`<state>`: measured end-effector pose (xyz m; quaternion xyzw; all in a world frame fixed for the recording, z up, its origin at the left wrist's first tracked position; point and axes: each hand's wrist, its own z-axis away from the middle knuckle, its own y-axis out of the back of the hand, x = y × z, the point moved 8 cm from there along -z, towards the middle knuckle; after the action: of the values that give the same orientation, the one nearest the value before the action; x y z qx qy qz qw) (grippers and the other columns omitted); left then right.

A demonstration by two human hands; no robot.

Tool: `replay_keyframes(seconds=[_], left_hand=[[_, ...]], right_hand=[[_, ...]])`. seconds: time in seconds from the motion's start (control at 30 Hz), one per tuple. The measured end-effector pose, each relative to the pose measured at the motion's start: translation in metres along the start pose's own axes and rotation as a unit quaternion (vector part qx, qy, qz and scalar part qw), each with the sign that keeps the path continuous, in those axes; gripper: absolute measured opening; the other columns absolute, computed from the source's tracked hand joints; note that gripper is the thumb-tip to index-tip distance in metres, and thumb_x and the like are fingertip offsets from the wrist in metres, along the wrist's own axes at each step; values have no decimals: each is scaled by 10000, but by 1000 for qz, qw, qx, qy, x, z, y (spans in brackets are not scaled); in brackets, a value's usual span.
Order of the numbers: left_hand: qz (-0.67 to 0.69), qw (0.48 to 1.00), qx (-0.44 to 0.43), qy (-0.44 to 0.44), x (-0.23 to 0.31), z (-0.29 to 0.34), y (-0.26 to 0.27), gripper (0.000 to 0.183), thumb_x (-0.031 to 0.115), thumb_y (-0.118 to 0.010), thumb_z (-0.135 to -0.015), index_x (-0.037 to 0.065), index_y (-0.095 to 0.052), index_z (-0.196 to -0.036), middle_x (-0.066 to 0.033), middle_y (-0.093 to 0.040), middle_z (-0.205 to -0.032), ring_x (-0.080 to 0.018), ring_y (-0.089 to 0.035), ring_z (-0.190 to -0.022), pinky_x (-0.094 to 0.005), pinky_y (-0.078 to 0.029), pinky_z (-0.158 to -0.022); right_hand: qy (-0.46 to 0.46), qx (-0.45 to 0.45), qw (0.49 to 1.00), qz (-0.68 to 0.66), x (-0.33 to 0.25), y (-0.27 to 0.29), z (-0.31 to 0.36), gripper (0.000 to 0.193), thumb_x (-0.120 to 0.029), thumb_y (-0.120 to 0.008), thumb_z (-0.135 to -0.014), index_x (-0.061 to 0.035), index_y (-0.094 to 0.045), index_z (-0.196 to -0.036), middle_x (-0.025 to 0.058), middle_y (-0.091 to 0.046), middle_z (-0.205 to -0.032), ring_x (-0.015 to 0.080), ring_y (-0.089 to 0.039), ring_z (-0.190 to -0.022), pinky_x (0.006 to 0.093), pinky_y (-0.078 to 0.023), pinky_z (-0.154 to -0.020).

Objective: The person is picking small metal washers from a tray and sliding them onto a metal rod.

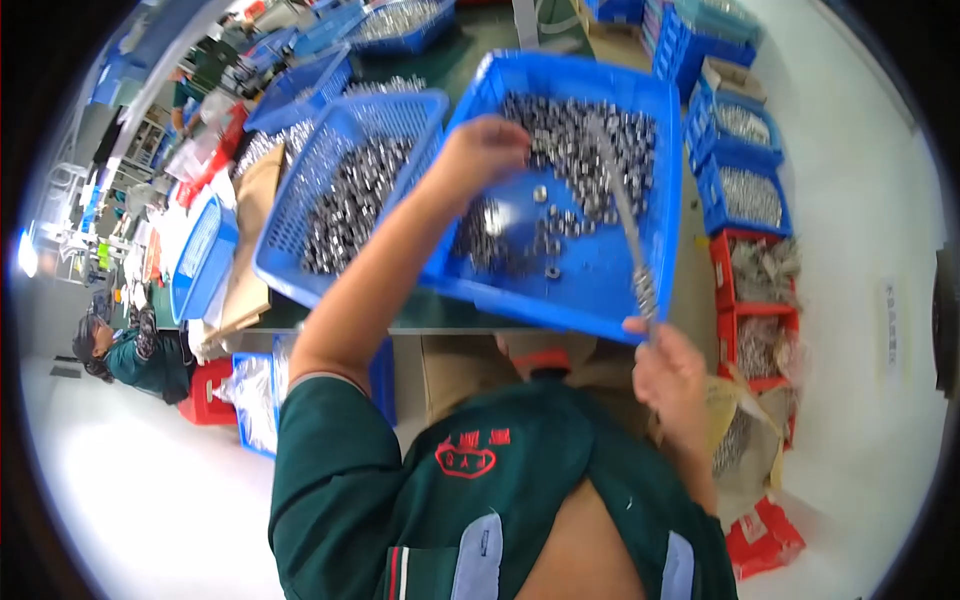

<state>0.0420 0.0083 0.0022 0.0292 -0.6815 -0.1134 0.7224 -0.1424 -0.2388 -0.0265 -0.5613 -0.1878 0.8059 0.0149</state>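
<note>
A solid blue tray (600,285) in front of me holds many small shiny metal rings or nuts (625,140), heaped at its far side with a smaller pile at the left. My right hand (670,368), at the tray's near right corner, is closed round the lower end of a long thin rod (622,200). Several small metal pieces (643,290) sit on the rod just above the fingers, and its far end points over the heap. Above the tray's left part, my left hand (487,150) has its fingers pinched together; whatever they hold is too small to make out.
Left of the tray stands a blue mesh basket (283,235) of metal pieces, beside brown cardboard (255,240). Blue bins (750,195) and red bins (755,350) line the right side. A person (140,350) sits at the far left. More blue trays (400,40) stand farther back.
</note>
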Motion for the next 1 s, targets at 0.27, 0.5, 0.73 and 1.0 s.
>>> replay_keyframes(seconds=[0.27, 0.5, 0.73, 1.0], left_hand=[[-277, 910, -286, -118, 4, 36, -78, 168, 86, -662, -774, 19, -655, -928, -82, -643, -827, -155, -612, -778, -289, -487, -726], [-474, 754, -428, -156, -28, 71, -125, 237, 151, -661, -720, 71, -635, -941, -131, -636, -787, -319, -617, -777, -414, -479, -671], [-563, 692, -420, -168, -40, 63, -126, 159, 128, -632, -734, 36, -611, -863, -140, -626, -757, -332, -618, -744, -409, -483, -648], [97, 954, -276, 59, 10, 39, -75, 152, 29, -630, -832, -30, -632, -972, -85, -638, -910, -154, -623, -824, -288, -512, -781]], right_hand=[[4, -10, 1000, -4, 5, 19, 0, 296, -67, -476, -920, 36, -501, -1197, -70, -377, -593, -3, -304, -458, 165, -230, -415], [-10, -23, 999, -35, 9, 21, 1, 292, -77, -485, -922, 37, -500, -1191, -72, -376, -587, -3, -303, -457, 165, -227, -418], [-14, -29, 999, -36, 6, 23, -5, 294, -93, -497, -923, 35, -501, -1187, -73, -370, -589, -1, -300, -462, 164, -224, -425], [-52, -45, 997, -43, 11, 22, -3, 302, -64, -499, -908, 25, -499, -1196, -53, -397, -622, 10, -342, -506, 168, -269, -458]])
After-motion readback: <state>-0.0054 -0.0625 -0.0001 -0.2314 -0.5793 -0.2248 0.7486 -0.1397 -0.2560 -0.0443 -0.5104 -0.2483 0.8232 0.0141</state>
